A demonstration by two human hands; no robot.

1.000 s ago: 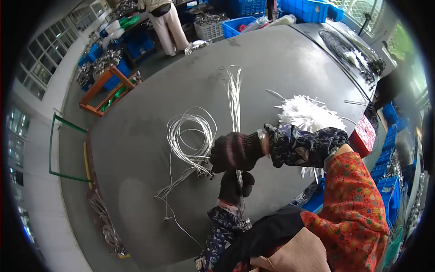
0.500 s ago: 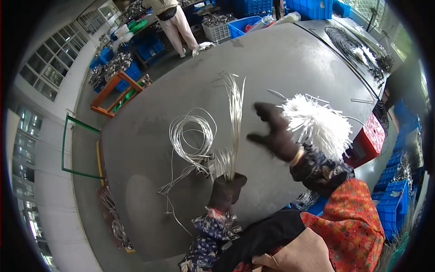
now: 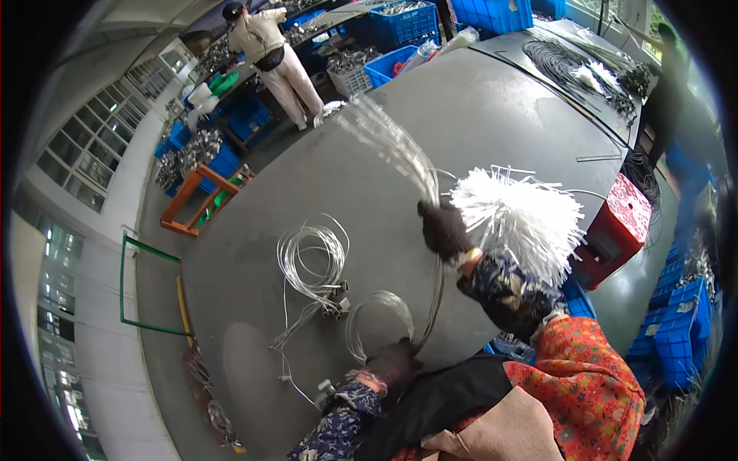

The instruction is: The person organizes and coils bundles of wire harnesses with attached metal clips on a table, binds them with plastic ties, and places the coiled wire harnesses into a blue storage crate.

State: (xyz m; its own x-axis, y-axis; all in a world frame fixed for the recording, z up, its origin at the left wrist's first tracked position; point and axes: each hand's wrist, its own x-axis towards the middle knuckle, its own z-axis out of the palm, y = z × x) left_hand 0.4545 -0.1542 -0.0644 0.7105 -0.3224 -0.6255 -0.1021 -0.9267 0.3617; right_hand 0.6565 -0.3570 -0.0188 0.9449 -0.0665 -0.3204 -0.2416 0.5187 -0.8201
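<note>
My left hand (image 3: 390,361), in a dark glove, is closed on the wire bundle near the table's front edge, where part of the bundle bends into a loop. Farther up and to the right, my right hand (image 3: 446,229), also gloved, grips the same wire bundle (image 3: 419,165); its far ends fan out toward the back left and are blurred. A separate coil of silvery wire (image 3: 311,257) with small metal end pieces lies left of my hands. Just right of my right hand is a pile of white strips (image 3: 523,219).
The grey table (image 3: 254,230) spans the middle. A red stool (image 3: 615,230) stands at its right edge. Black coiled cable (image 3: 557,65) lies at the back right. Another person (image 3: 280,65) stands beyond the table, near blue crates (image 3: 403,23). An orange frame (image 3: 181,207) is at left.
My right hand, apart from the wires half a second ago, now grips them. The bundle's far part has swung to the back left, and a loop has formed by my left hand, which moved nearer me.
</note>
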